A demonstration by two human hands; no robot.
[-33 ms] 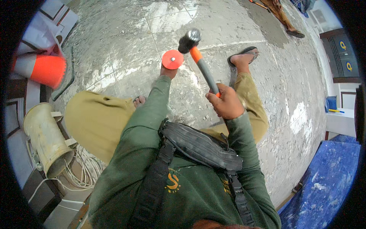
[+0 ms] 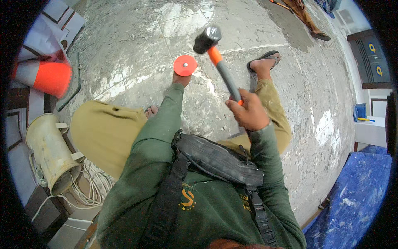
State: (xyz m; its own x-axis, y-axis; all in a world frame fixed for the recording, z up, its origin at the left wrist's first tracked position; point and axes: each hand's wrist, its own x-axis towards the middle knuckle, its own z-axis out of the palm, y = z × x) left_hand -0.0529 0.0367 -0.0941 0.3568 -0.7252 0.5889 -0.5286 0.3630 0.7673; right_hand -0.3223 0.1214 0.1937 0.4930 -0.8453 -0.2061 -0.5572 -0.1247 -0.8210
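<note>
In my right hand (image 2: 251, 112) is a club hammer (image 2: 226, 75), gripped low on its grey and orange handle. Its dark steel head is up in the air, beyond and to the right of my left hand. My left hand (image 2: 181, 79) is closed beneath the round red guard of a chisel (image 2: 185, 65), whose metal striking end shows at the disc's centre. The guard hides most of those fingers and the chisel's tip. Hammer and chisel are apart. Below them lies the rough grey floor (image 2: 166, 99), with chipped white patches and loose rubble.
An orange and white traffic cone (image 2: 49, 79) lies at the left, above a cream cylindrical blower (image 2: 52, 149) and coiled white cable (image 2: 93, 182). A blue dusty sheet (image 2: 352, 199) covers something at lower right. Another person's leg (image 2: 306, 18) shows at the far right.
The hammer and my right hand have shifted slightly to the right, with the head a little farther up. My left hand and the chisel have moved slightly left.
</note>
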